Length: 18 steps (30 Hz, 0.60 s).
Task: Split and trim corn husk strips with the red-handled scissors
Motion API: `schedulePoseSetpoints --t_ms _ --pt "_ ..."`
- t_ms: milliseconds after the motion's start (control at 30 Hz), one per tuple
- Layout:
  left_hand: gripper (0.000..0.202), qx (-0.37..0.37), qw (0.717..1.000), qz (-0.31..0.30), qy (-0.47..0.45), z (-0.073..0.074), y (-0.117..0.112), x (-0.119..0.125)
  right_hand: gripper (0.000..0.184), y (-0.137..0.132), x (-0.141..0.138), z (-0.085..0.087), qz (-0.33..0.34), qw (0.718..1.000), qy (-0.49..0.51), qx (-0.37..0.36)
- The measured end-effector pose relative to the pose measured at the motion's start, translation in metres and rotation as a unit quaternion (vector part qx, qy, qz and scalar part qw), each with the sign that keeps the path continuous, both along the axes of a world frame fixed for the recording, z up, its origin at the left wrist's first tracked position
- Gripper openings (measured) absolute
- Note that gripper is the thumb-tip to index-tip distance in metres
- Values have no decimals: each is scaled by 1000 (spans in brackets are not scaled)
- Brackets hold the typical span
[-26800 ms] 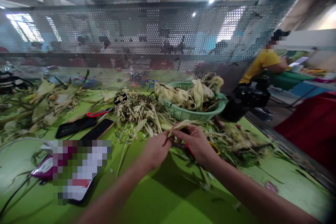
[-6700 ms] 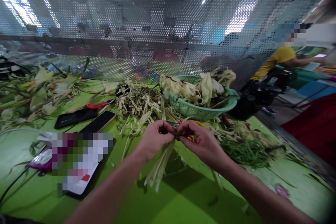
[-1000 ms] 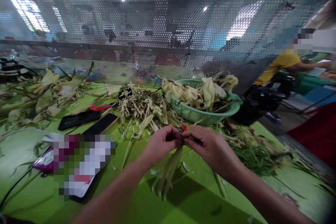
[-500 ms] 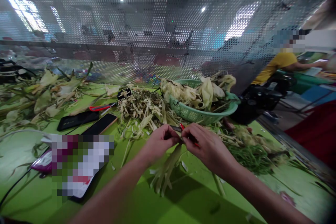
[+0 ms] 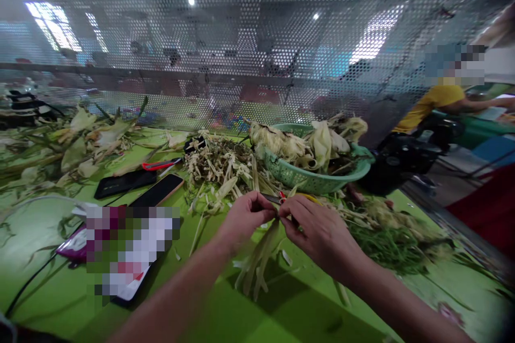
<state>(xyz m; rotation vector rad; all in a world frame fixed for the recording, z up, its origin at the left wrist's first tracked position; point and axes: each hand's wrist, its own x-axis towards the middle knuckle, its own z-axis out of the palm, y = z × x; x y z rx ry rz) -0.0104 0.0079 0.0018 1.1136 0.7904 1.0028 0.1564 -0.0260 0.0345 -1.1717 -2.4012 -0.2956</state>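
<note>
Both my hands meet in the middle over the green table. My left hand is closed, its thumb and fingers pinching the top of a bunch of pale corn husk strips that hang down and fan out. My right hand is closed on the same top end, its fingertips almost touching the left ones. Right behind the fingers is a pair of scissors with a dark blade and a red part near the pivot; a yellow handle piece shows above the right hand. Whether the right hand also grips the scissors is hidden.
A green basket of dried husks stands behind my hands, beside a heap of husk scraps. Phones and a red cutter lie left. Green strands lie right. A person in yellow sits far right.
The view has shifted slightly, so everything sits a little further right and lower. My right fingers have turned slightly; an orange bit under them is now hidden, and a yellow handle piece shows above.
</note>
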Motion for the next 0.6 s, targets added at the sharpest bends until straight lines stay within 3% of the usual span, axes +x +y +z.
schedulePoseSetpoints --t_ms 267,600 --pt "29 -29 999 16 -33 4 -2 1 10 0 0 0 6 1000 -21 6" --pt "18 18 999 36 0 3 -2 0 7 -1 3 6 -27 985 121 -120"
